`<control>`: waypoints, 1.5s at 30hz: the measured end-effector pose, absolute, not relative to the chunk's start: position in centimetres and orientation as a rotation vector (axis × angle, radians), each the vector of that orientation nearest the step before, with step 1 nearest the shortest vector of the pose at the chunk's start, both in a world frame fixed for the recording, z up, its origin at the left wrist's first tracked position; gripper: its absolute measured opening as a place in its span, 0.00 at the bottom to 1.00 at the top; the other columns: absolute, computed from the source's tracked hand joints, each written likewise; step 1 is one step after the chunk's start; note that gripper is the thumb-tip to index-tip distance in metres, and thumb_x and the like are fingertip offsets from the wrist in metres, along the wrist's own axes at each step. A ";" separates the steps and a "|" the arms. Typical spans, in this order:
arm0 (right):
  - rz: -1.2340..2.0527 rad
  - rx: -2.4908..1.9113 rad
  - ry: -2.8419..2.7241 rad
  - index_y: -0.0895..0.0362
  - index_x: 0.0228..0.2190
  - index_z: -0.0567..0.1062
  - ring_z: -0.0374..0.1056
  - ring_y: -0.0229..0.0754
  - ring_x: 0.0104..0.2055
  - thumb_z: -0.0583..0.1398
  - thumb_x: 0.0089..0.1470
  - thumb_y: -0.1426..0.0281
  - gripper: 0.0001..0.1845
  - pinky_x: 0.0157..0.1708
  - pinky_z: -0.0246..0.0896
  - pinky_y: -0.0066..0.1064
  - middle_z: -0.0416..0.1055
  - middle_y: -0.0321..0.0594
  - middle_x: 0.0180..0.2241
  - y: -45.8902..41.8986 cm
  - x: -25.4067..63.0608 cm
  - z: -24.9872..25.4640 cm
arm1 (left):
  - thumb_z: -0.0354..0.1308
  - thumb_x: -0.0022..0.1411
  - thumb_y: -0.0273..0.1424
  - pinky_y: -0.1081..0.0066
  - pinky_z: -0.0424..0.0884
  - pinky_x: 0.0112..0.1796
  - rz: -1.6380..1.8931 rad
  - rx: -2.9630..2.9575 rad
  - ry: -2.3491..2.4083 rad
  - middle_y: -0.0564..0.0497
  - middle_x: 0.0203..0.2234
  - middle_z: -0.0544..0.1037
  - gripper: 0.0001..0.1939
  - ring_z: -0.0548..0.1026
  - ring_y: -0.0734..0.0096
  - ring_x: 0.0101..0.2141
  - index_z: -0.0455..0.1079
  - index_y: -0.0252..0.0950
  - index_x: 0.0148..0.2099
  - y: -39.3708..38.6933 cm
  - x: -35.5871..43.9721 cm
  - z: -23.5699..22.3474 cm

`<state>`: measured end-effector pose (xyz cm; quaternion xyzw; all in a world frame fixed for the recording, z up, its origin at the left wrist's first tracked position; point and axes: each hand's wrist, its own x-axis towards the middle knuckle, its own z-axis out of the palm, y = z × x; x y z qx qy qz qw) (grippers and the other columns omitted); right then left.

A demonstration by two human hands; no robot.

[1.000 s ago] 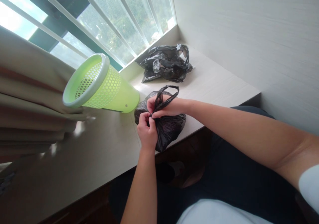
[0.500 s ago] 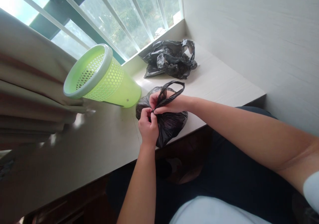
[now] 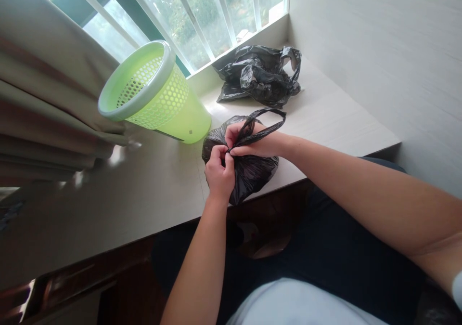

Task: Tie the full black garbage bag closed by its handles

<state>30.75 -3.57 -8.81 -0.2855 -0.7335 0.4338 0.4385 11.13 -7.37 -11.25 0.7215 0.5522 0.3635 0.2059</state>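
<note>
A filled black plastic bag (image 3: pixel 254 175) rests on the pale ledge, its top gathered under my hands. My left hand (image 3: pixel 221 173) pinches the twisted neck of the bag between thumb and fingers. Right beside it, the fingertips of my right hand (image 3: pixel 249 142) are closed on the same gathered plastic, the two thumbs almost touching. A handle loop of the bag stands up over the back of my right hand. The exact spot where the plastic is twisted or knotted is partly hidden by my fingers.
A light green perforated wastebasket (image 3: pixel 169 108) stands just left of the bag. Behind lies a crumpled black plastic bag (image 3: pixel 260 77) near the barred window (image 3: pixel 224 17). A curtain (image 3: pixel 54 89) hangs at left, a wall rises at right, and the ledge (image 3: pixel 159 190) ends close to my legs.
The view has shifted, so everything sits slightly higher and further right. Both hands keep their pinch on the bag's neck, with hardly any visible change in the fingers.
</note>
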 end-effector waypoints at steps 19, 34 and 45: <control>0.940 -0.827 -1.832 0.55 0.31 0.72 0.64 0.42 0.35 0.65 0.49 0.74 0.08 0.37 0.58 0.34 0.71 0.35 0.30 -4.2 30.3 -8.9 | 0.55 0.71 0.36 0.69 0.71 0.42 0.909 1.908 1.338 0.51 0.36 0.77 0.07 0.74 0.66 0.37 0.71 0.40 0.45 -6.5 10.2 -10.8; 0.837 -0.971 -1.873 0.51 0.31 0.70 0.65 0.44 0.35 0.67 0.53 0.74 0.11 0.36 0.59 0.37 0.72 0.35 0.31 -5.7 30.4 -8.0 | 0.58 0.67 0.34 0.71 0.69 0.36 0.957 1.737 1.206 0.52 0.32 0.74 0.04 0.71 0.70 0.33 0.71 0.39 0.41 -6.0 10.4 -10.9; 0.782 -0.998 -1.860 0.49 0.31 0.72 0.68 0.48 0.34 0.69 0.57 0.57 0.13 0.36 0.61 0.41 0.73 0.36 0.31 -6.2 30.4 -8.0 | 0.64 0.65 0.35 0.76 0.63 0.26 0.957 1.492 1.106 0.56 0.25 0.70 0.08 0.68 0.77 0.25 0.69 0.38 0.38 -6.0 10.5 -10.6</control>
